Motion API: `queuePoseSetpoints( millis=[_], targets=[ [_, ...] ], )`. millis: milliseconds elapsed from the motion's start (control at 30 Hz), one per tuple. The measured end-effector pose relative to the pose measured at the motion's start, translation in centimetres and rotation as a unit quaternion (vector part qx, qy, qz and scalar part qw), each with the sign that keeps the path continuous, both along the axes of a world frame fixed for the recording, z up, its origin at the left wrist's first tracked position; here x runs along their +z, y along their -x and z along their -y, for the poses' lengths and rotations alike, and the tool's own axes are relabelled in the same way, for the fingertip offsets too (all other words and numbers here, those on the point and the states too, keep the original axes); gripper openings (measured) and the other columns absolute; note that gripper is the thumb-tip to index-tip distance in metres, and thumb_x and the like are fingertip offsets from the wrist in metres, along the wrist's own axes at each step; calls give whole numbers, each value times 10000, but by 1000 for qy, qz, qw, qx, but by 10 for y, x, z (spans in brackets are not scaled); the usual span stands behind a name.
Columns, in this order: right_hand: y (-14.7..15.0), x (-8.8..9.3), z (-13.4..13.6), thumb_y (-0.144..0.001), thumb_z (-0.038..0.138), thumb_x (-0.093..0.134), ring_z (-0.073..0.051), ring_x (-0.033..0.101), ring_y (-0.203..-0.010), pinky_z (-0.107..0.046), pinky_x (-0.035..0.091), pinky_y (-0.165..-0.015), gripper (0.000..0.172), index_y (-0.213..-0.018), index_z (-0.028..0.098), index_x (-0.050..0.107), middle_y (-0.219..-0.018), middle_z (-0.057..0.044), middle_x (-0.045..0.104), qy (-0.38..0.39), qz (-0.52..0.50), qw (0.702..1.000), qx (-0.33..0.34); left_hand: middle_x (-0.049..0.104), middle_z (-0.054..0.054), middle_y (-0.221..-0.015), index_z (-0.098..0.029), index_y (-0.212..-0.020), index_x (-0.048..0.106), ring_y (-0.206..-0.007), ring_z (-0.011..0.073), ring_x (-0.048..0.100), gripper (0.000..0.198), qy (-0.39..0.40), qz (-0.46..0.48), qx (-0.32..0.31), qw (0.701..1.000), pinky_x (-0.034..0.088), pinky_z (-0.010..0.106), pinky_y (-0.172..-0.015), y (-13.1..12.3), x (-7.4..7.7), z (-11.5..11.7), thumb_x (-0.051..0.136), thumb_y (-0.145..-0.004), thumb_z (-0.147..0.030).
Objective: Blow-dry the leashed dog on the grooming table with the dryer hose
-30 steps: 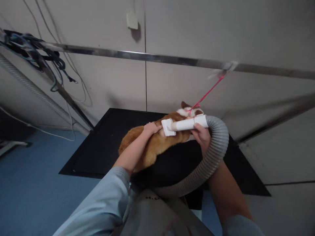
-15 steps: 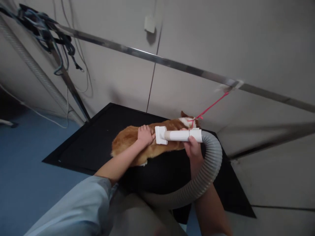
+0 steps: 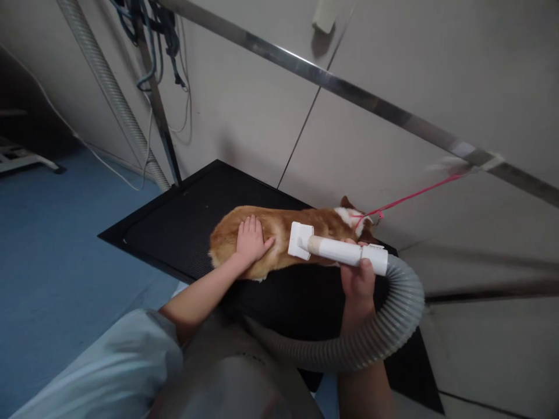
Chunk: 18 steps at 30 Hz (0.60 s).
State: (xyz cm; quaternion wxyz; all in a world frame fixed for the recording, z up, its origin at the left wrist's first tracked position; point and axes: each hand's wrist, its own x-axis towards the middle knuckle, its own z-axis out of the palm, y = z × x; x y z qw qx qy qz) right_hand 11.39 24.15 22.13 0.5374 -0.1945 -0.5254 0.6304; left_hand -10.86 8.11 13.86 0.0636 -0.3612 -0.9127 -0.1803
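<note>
An orange and white dog (image 3: 288, 235) lies on a black table mat (image 3: 183, 221), its head toward the wall on the right. My left hand (image 3: 250, 240) rests flat on the dog's back with fingers stretched out. My right hand (image 3: 358, 278) grips a white blower nozzle (image 3: 336, 249) from below; its flat white head (image 3: 300, 240) touches the dog's side. A grey ribbed hose (image 3: 384, 331) curls from the nozzle round my right forearm. A pink leash (image 3: 410, 198) runs from the dog's neck up to a metal rail (image 3: 349, 93).
A second grey hose (image 3: 113, 99) and a bundle of dark cords (image 3: 152, 23) hang on a metal post (image 3: 161, 128) at the back left. Blue floor (image 3: 56, 233) lies left of the table. The wall stands just behind the dog.
My left hand slid back along the dog toward its rump and flattened. The nozzle head stays on the dog's side. The view swung to the right and down.
</note>
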Motion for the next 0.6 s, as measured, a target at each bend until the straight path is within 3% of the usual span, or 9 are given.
queuePoseSetpoints(
  millis=[100, 233, 400, 500, 600],
  targets=[
    [-8, -5, 10, -750, 414, 775, -232, 709, -1151, -527, 493, -1158, 412, -1109, 260, 643, -1138, -13, 762, -39, 15, 998, -52, 411, 294, -1626, 54, -1534, 467, -1535, 401, 379, 832, -18, 1, -12, 1000, 265, 533, -1275, -4, 0, -6, 487, -950, -539],
    [-8, -9, 25, -718, 473, 804, -249, 729, -1097, -545, 530, -1111, 446, -1087, 279, 648, -1090, -5, 767, -6, -3, 999, 36, 382, 305, -1639, 73, -1564, 405, -1545, 413, 357, 880, -35, 4, -5, 999, 256, 546, -1277, -10, -3, -2, 509, -936, -535],
    [1, -8, 37, -729, 379, 818, -222, 714, -1113, -517, 497, -1147, 420, -1096, 284, 638, -1154, 3, 747, -35, 18, 999, -17, 383, 312, -1634, 65, -1558, 418, -1545, 426, 352, 894, -51, 8, 23, 998, 252, 573, -1274, -18, -18, 22, 540, -908, -536],
    [9, -6, 43, -730, 416, 801, -237, 720, -1077, -544, 514, -1120, 420, -1087, 278, 628, -1136, -7, 747, -35, 31, 998, 47, 359, 318, -1643, 74, -1561, 406, -1554, 431, 334, 925, -61, 13, 28, 998, 237, 583, -1280, -25, -27, 32, 565, -888, -541],
    [21, -5, 52, -788, 397, 760, -237, 698, -1158, -544, 477, -1175, 414, -1158, 270, 627, -1218, -25, 727, -63, 74, 994, 48, 334, 323, -1652, 79, -1570, 382, -1562, 437, 315, 952, -75, 23, 43, 996, 229, 597, -1280, -29, -34, 37, 589, -868, -529]
  ],
)
